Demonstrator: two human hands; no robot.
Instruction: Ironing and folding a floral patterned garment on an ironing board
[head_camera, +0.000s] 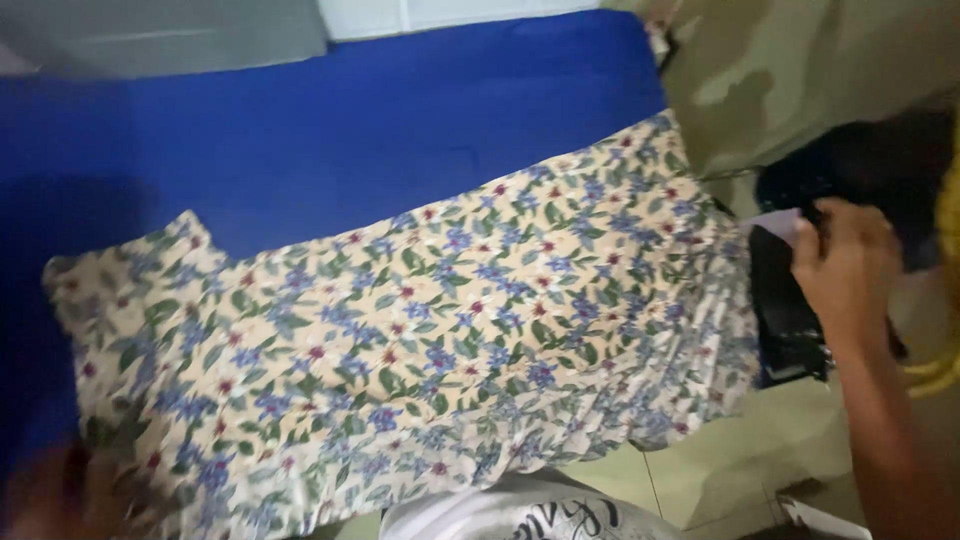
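Head view: cream floral-print fabric garment (420, 340) lies flat across blue-covered bed (300, 130), centre frame. Right hand (845, 265), right edge, fingers curled on black bag (790, 310). Left hand (60, 495), lower left, blurred at garment's corner; grip can't tell.

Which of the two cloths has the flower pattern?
The cream cloth lying on top has blue flowers and green leaves; the blue sheet under it is plain.

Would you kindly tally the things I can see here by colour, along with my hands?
Blue: 1, the sheet
Cream with a flower print: 1, the cloth spread on the sheet
Black: 1, the object beside the right hand
White: 1, the garment at the bottom edge
Hands: 2, with the left hand blurred at the cloth's corner
Total: 6
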